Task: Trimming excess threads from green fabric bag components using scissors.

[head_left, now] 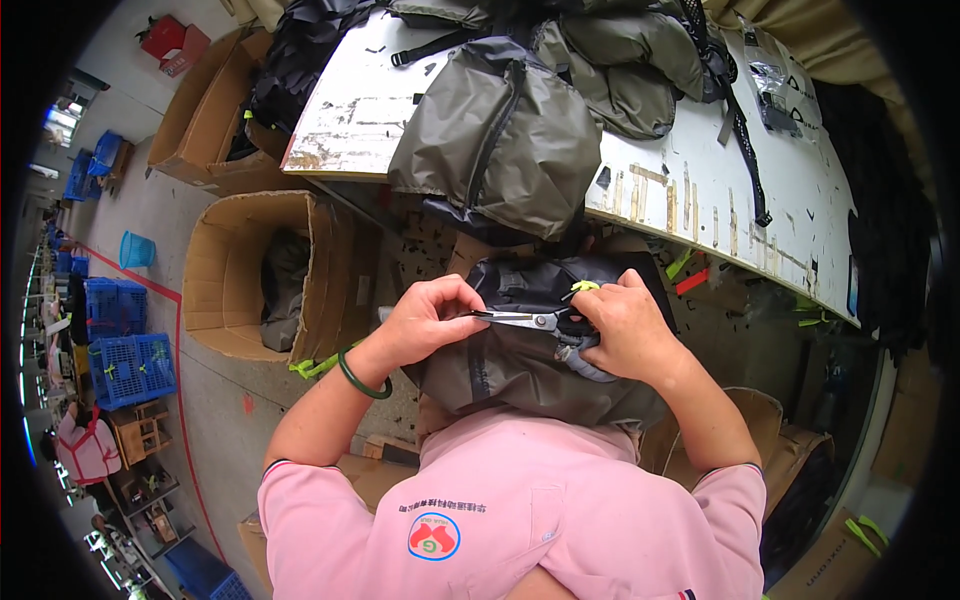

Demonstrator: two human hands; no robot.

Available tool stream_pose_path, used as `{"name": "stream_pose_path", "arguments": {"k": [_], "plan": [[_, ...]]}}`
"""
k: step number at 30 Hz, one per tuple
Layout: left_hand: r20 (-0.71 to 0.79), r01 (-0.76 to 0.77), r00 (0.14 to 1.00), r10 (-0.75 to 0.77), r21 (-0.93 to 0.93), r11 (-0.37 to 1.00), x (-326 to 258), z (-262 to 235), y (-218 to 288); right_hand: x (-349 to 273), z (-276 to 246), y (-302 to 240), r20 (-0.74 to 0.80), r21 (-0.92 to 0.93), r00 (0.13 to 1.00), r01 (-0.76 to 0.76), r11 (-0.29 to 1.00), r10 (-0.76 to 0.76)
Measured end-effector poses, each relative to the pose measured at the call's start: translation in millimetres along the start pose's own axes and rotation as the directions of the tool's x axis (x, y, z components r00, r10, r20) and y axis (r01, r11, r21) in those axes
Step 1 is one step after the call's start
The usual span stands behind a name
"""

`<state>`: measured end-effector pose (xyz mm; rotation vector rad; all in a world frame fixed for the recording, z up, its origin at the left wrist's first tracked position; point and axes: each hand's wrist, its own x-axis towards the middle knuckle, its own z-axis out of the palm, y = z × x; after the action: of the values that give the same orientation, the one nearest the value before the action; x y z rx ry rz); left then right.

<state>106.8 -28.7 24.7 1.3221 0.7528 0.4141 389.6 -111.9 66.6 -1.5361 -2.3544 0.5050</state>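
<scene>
Fingers (455, 327) of L hand (415, 318) pinch tight on a dark bit (481, 314) at tips of scissors (522, 319); R hand (628, 325) wraps their handle end, over grey/blk bag (545, 388). I see tips v. close to skin: a slip cd nick L hand or bag.

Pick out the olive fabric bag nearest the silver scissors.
The olive fabric bag directly under the silver scissors, in front of the pink shirt; those on the white table lie farther off.

Your white table (340, 130) is carrying a zippered olive bag (495, 135), black straps (747, 150) and a clear plastic packet (770, 78). Your floor (235, 420) is holding an open cardboard box (320, 270).
</scene>
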Motion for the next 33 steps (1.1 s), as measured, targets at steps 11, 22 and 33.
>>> {"name": "stream_pose_path", "arguments": {"k": [11,22,33], "plan": [[0.016,0.005,1.0,-0.006,0.049,0.999,0,1,5,4,-7,-6,0.121,-0.03,0.992,-0.038,0.999,0.041],[0.003,-0.092,0.996,0.092,0.147,0.985,2,-3,17,-24,-17,9,0.092,0.048,0.946,-0.315,0.948,0.31],[-0.101,-0.223,0.945,0.312,0.5,0.837,102,-63,44,-147,-19,23,0.052,0.267,0.724,-0.674,0.689,0.688]]}}
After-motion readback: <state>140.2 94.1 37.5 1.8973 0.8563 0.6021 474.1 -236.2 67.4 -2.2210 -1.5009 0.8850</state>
